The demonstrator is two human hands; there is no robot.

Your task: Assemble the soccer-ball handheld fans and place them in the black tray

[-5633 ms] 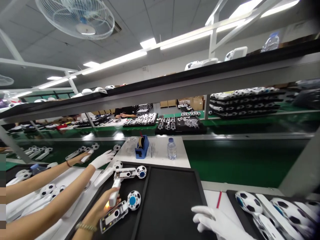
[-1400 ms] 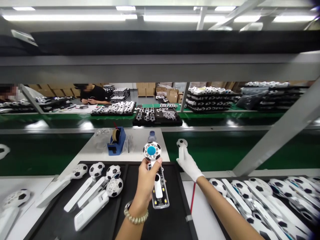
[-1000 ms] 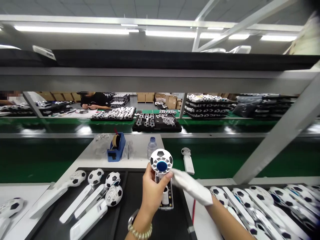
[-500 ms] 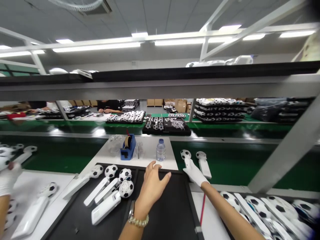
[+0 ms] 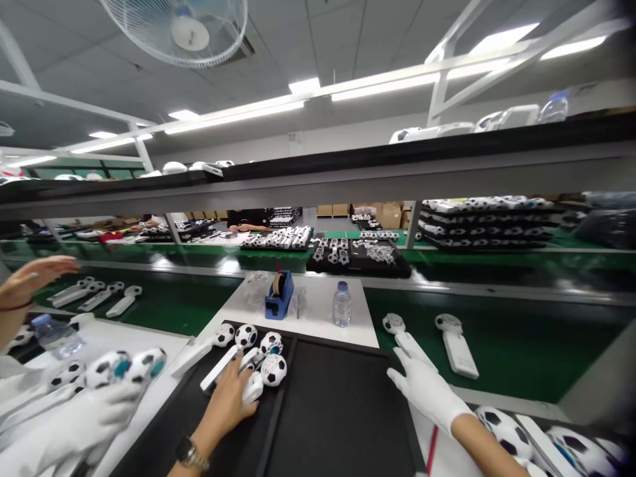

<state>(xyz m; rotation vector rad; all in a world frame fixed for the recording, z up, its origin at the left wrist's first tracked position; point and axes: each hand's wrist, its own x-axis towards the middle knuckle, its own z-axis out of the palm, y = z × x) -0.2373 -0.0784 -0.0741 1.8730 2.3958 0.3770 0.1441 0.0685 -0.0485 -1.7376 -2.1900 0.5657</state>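
Confine the left hand (image 5: 226,401) — whether it grips is unclear — to one handle (image 5: 217,372) among the ball-topped gadgets (image 5: 274,370) in the tray (image 5: 342,411); the right hand (image 5: 433,392) is spread beside a gadget (image 5: 408,342) on the belt (image 5: 521,344).

Blue tape dispenser (image 5: 279,295), green belt (image 5: 501,331)

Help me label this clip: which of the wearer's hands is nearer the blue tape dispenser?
Left: the left hand is in front and left of the tape dispenser; the right hand is farther, right of the water bottle.
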